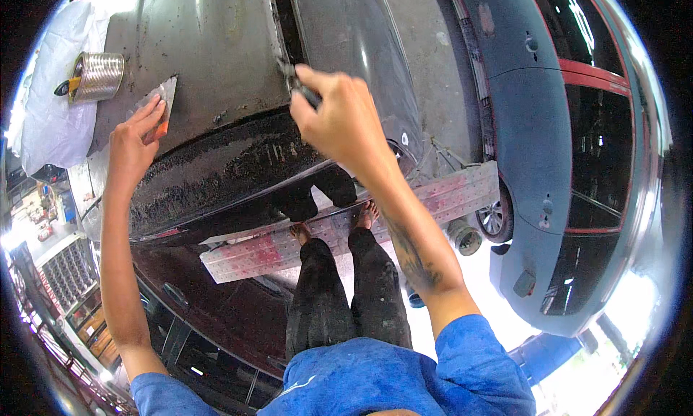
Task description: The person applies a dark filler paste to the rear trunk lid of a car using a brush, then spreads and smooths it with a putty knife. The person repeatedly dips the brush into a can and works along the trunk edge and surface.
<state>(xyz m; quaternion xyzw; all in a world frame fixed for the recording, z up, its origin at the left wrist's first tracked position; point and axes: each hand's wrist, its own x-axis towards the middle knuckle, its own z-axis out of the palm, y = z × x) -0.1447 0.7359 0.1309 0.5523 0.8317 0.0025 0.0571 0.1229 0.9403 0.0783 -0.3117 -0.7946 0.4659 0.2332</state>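
Observation:
My left hand (136,138) is closed on a thin flat spreader plate (169,97), grey with an orange patch, held just over the dull grey vehicle panel (209,48). Farther right, my right hand (339,116) grips a small dark-handled scraper (309,95). Its blade end, partly blurred, is at the edge of the dark groove (287,26) in the panel; I cannot tell whether it touches. Dark crumbs and a rough black strip (216,163) mark the panel's near edge.
A ribbed metal can (101,76) with a yellow-and-black handle poking out is by white plastic sheeting (54,120) at left. My feet stand on a raised, spotted plank (245,261). At right is a grey-blue car (523,105); a dark red car (216,293) is below left.

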